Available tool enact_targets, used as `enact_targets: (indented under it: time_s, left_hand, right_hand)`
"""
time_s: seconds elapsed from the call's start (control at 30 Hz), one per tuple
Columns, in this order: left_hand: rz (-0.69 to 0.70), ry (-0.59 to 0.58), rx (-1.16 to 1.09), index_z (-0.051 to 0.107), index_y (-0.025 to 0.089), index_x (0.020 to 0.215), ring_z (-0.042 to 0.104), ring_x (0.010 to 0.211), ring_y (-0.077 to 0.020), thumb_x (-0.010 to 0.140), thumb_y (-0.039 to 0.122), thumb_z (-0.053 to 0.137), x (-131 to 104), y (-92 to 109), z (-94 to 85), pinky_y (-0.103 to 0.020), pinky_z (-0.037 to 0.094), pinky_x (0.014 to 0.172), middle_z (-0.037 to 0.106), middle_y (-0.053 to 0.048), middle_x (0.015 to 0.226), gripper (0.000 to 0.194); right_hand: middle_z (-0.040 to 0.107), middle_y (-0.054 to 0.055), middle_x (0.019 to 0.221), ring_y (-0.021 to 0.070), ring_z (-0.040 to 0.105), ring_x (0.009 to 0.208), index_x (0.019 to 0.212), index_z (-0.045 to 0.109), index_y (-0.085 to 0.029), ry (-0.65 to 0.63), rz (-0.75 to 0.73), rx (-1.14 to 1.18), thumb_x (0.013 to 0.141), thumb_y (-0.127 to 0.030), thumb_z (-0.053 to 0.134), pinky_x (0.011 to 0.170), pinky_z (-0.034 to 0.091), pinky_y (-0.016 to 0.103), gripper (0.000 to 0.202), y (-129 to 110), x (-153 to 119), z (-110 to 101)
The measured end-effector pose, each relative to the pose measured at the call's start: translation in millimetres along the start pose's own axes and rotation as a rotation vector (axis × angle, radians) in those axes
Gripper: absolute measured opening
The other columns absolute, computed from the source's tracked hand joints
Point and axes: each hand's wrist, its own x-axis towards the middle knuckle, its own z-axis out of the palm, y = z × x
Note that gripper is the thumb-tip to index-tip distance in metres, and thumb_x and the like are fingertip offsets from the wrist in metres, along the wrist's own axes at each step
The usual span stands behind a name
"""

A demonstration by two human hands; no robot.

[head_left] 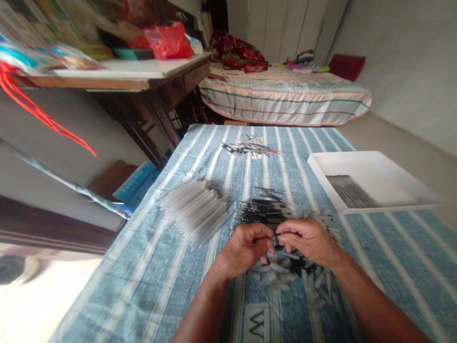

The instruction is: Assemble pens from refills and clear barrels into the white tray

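We bring our two hands together over the desk, nearer to its near edge than to its far edge. Our left hand is closed, and its thumb and finger pinch a small dark piece. Our right hand is closed also, and its fingertips pinch the same piece from the other side. The piece is partly hidden by the fingers, so we cannot tell its full shape.

Just beyond our hands lies a pile of thin black rods. Under and around the hands we see many small pale caps, with some small black parts among them. To the left, toward the left edge of the desk, a heap of pale tubes lies side by side. Near the far edge there is a loose group of thin pieces, and one of them is red at the end.

At the right side of the desk stands a white open box. Dark grey sticks lie in a row in its left part. Beyond the far edge is a bed.
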Motion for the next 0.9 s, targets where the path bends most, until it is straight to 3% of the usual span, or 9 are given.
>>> enact_targets:
  time_s: [0.4, 0.57, 0.77, 0.9]
  left_hand:
    - [0.026, 0.010, -0.009, 0.064, 0.013, 0.074, 0.052, 0.048, -0.0080, 0.071, 0.013, 0.058, 0.9, -2.3, 1.5, -0.020, 0.041, 0.048, 0.062, 0.001, 0.063, 0.007]
    - [0.025, 0.000, -0.005, 0.063, 0.012, 0.071, 0.052, 0.049, -0.0081, 0.070, 0.012, 0.058, 2.0, -2.9, 2.0, -0.020, 0.042, 0.049, 0.062, 0.000, 0.064, 0.006]
    - [0.051, 0.022, -0.021, 0.064, 0.012, 0.076, 0.053, 0.051, -0.0080, 0.071, 0.013, 0.058, 2.2, -6.1, 0.9, -0.020, 0.044, 0.050, 0.062, 0.000, 0.065, 0.008]
    - [0.061, 0.009, -0.029, 0.065, 0.012, 0.075, 0.053, 0.051, -0.0078, 0.071, 0.014, 0.059, 2.6, -6.9, 0.7, -0.019, 0.044, 0.049, 0.062, 0.000, 0.065, 0.007]
  right_hand:
    - [0.057, -0.003, 0.052, 0.0084, 0.052, 0.045, 0.070, 0.061, -0.016, -0.044, 0.033, -0.036, 0.084, -0.026, 0.051, 0.047, 0.040, 0.018, 0.020, -1.7, 2.0, -0.6]
    - [0.047, -0.005, 0.044, 0.0077, 0.045, 0.041, 0.059, 0.055, -0.017, -0.067, 0.055, -0.077, 0.087, -0.033, 0.048, 0.044, 0.035, 0.018, 0.033, -2.3, 1.8, -0.6]
    - [0.058, -0.003, 0.062, 0.0082, 0.052, 0.048, 0.080, 0.061, -0.017, -0.039, 0.100, 0.053, 0.081, -0.031, 0.056, 0.046, 0.039, 0.018, 0.015, -1.7, 1.9, -0.5]
    - [0.052, -0.004, 0.049, 0.0071, 0.046, 0.043, 0.061, 0.055, -0.017, -0.031, 0.056, -0.059, 0.087, -0.032, 0.050, 0.044, 0.035, 0.017, 0.030, -4.3, 3.3, 1.4]
